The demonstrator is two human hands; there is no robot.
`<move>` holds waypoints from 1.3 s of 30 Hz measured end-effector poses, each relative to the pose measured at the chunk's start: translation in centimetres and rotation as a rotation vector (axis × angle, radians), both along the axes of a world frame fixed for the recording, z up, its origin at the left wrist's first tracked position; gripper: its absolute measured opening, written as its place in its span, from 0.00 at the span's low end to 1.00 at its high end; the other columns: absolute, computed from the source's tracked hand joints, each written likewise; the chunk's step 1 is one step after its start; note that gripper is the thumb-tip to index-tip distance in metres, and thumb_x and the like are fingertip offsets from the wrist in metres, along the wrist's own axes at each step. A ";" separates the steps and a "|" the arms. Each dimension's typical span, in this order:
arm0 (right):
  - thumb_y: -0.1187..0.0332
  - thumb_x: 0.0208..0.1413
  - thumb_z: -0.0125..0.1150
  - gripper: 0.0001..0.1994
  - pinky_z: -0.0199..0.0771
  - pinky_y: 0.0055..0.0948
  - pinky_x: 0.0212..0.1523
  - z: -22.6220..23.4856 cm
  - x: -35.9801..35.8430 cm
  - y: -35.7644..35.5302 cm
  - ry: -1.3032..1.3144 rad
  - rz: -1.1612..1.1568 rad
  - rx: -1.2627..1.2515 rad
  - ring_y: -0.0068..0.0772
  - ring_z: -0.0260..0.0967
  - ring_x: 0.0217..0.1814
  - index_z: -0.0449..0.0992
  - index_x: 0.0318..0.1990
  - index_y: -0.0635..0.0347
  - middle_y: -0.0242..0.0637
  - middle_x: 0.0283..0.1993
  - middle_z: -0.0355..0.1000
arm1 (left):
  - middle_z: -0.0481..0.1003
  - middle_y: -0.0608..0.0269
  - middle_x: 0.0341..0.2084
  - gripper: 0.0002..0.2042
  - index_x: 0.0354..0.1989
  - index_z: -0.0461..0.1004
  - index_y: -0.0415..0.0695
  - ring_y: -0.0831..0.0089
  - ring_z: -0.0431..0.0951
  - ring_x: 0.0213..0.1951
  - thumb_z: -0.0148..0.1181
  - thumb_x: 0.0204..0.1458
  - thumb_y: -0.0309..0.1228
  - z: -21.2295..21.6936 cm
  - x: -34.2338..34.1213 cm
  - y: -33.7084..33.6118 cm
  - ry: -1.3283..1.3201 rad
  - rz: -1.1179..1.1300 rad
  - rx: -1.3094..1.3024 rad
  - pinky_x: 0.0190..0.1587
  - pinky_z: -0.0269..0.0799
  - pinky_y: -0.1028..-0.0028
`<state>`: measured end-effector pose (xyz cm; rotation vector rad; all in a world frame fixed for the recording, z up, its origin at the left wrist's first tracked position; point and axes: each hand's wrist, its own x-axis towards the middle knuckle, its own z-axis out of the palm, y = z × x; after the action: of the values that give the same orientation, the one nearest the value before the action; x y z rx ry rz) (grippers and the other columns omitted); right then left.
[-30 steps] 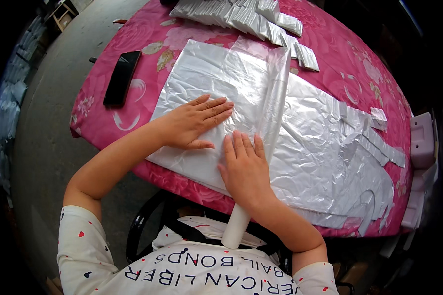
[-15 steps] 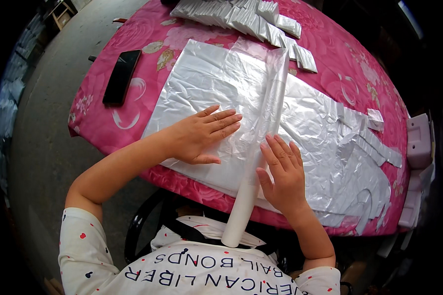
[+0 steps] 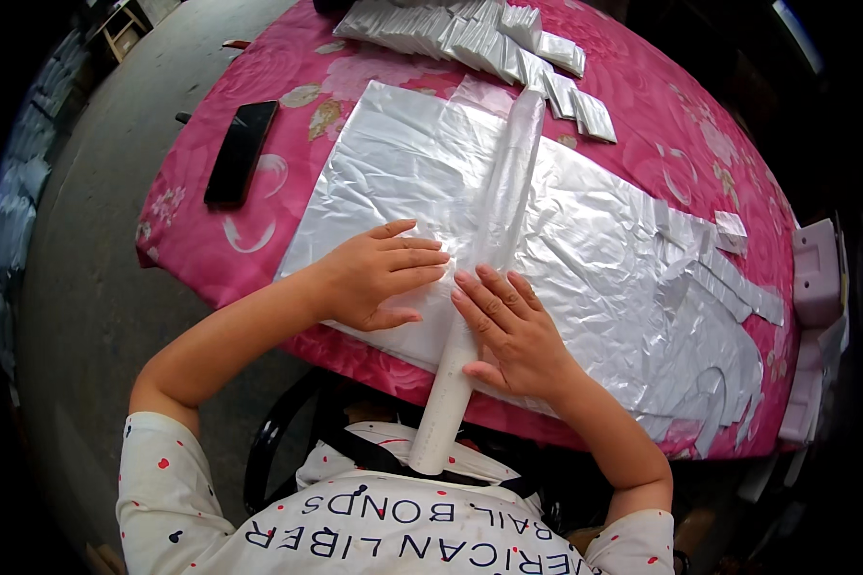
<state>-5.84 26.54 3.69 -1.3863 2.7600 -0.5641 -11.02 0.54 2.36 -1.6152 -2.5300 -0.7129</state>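
A wide stack of thin, shiny white plastic bags lies flat across the table, its cut handle ends at the right. Across it rests a white tube with clear plastic film wrapped around its far part; the near end sticks out past the table edge toward my body. My right hand lies on the tube, fingers stretched out and thumb apart. Just left of the tube, my left hand rests flat on the plastic with fingers spread, holding nothing.
A black phone lies on the pink flowered tablecloth at the left. Several folded white plastic packets are lined up at the far edge. One small folded piece sits at the right, near pale pink plastic bins.
The tube has rolled left over the plastic sheets, and my right hand has moved left with it. My left hand has shifted slightly left.
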 end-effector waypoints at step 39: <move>0.58 0.42 0.73 0.23 0.68 0.19 0.33 4.5 -2.5 -5.5 -1.105 -0.371 -1.461 0.18 0.66 0.32 0.67 0.38 0.62 0.30 0.32 0.69 | 0.70 0.59 0.34 0.25 0.49 0.62 0.36 0.75 0.73 0.29 0.61 0.41 0.29 3.3 13.6 3.1 -1.473 0.368 0.945 0.33 0.70 0.75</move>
<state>-8.38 21.03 8.19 -0.1087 1.4075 -2.5522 2.57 3.63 5.62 -0.1375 -1.9693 -3.0817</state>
